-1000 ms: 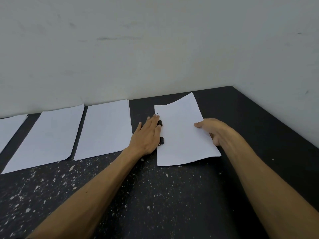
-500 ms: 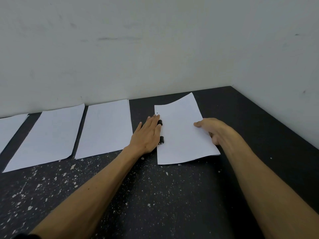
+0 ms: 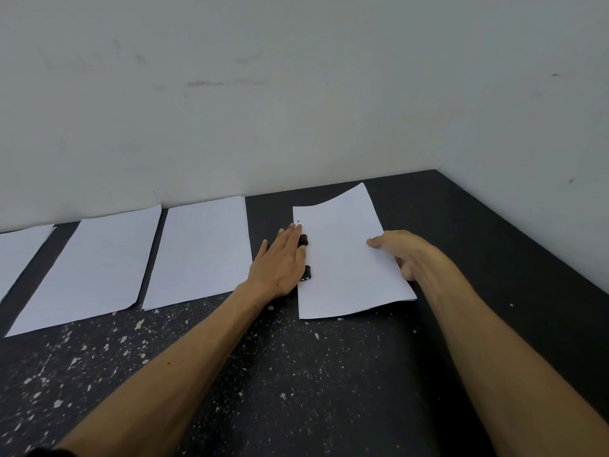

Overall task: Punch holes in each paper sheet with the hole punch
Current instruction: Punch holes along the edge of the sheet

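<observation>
Dark table [image 3: 329, 374], hole punch [image 3: 305, 258] seemingly lengthwise along sheet [image 3: 342, 258]

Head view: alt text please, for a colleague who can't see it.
A left hand presses flat on a black hole punch at the left edge of a white sheet, while the right hand holds its right edge. Three more sheets lie left.

Head camera looks forward and down (one view only) at the tabletop [image 3: 329, 374], close.
</observation>
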Demonstrator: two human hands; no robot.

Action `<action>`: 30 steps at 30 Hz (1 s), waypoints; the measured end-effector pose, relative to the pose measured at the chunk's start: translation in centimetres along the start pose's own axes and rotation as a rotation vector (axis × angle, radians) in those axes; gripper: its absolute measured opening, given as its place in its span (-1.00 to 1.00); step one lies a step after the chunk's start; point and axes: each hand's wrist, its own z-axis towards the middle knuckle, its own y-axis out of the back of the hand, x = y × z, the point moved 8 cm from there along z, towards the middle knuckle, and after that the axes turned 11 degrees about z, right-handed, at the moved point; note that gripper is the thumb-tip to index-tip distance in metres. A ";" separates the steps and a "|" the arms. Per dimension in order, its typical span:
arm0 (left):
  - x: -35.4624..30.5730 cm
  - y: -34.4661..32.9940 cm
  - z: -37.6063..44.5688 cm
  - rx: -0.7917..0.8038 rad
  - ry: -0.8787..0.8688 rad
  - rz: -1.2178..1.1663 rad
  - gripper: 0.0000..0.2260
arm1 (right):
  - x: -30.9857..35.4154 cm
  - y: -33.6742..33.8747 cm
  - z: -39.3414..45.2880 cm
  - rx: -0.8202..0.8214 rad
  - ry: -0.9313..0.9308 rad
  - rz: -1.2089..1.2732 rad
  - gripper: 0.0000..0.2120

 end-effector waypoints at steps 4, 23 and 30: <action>-0.5 0.6 -0.1 0.015 0.031 0.014 -0.48 | 0.1 -0.1 -0.3 0.006 -0.003 0.009 -0.73; -2.4 1.8 1.3 0.059 0.065 0.008 -0.48 | 0.5 -0.2 -1.7 0.029 0.003 0.024 -0.78; -2.2 2.0 1.3 0.031 0.088 -0.055 -0.51 | 0.7 0.0 -2.5 0.040 -0.012 0.017 -0.78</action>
